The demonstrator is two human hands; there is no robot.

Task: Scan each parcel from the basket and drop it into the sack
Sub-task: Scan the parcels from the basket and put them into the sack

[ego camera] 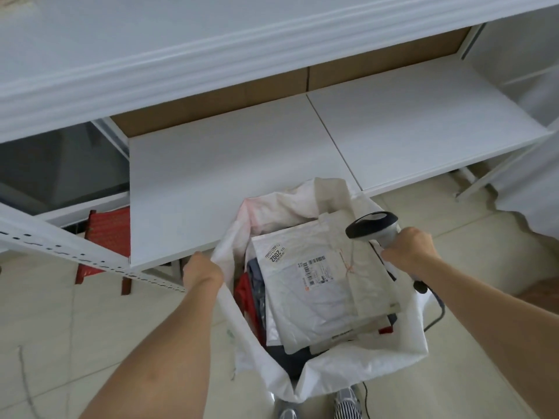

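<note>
Standing over a white woven sack point(326, 367), open-mouthed on the tiled floor point(75, 328) just near of a low white shelf point(227, 164). Gripping the sack's left rim with the left hand point(201, 272), fingers curled over the edge and pinching the fabric, holding the mouth wide. Clutching a grey handheld scanner point(373, 228) in the right hand point(408, 249), fingers wrapped round its handle at the sack's right rim, dark head pointing left over the opening, cable point(435, 316) trailing down the sack's right side. Lying topmost inside the sack: a white parcel point(314, 282), flat and slightly tilted, printed label with barcodes facing up, resting on other packets in red, grey and dark blue. Showing behind the left hand, under the shelf: a red basket point(106, 237), contents impossible to tell.
</note>
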